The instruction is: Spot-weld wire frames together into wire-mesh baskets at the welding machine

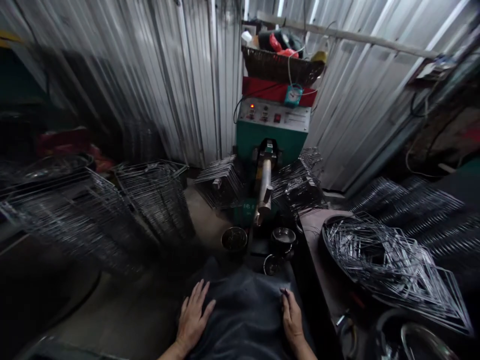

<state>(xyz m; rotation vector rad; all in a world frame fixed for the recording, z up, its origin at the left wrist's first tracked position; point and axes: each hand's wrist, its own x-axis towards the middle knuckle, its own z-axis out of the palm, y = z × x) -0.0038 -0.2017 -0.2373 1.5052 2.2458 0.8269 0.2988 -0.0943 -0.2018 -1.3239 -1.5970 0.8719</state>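
My left hand point(193, 316) lies on the dark apron point(243, 305) over my lap, fingers stretched out and nothing in it. On the apron's other side rests my right hand point(292, 316), its fingers curled together. A small dark thing shows at its fingertips, too small to name. Ahead of my knees stands a green machine point(245, 131) with a lit orange lamp and a metal arm point(266, 182) reaching toward me. Below the arm are a round dish point(234, 239) and a metal cup point(284, 236); neither hand touches them.
Stacks of bent wire frames point(153, 200) stand at left, and more wire frames point(221, 180) flank the machine. At right, a round tub point(326, 240) holds a tangled heap of wire frames. A basket point(277, 62) sits on top of the machine. Behind rises a corrugated metal wall point(180, 75).
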